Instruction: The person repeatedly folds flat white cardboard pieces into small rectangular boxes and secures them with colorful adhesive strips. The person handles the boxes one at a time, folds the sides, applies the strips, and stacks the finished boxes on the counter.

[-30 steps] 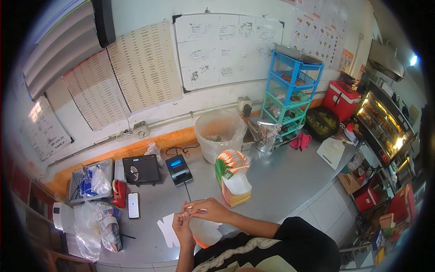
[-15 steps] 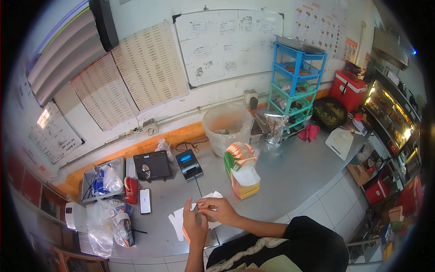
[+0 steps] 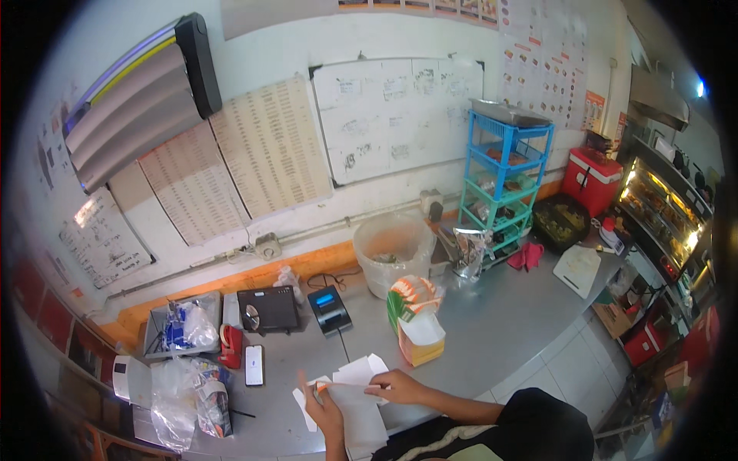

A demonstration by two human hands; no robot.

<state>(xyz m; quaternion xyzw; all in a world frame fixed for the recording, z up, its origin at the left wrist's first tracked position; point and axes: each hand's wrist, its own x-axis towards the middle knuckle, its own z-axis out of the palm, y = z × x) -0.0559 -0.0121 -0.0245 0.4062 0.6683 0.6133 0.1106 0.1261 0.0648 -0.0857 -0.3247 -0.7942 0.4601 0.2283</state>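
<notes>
On the near side of the counter (image 3: 492, 338), we are working a white card (image 3: 364, 422) lying mostly unfolded, its shaping seemingly unfinished; our left hand (image 3: 324, 413) is reaching with fingers spread, our right hand (image 3: 398, 386) apparently pinching its edge; farther right, formed cartons (image 3: 423, 346) are standing stacked

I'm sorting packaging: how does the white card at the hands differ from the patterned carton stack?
The white card is spread out; the carton stack stands tall. The white card shows mostly plain white; the carton stack shows orange, green and yellow too. Both look like paperboard.
</notes>
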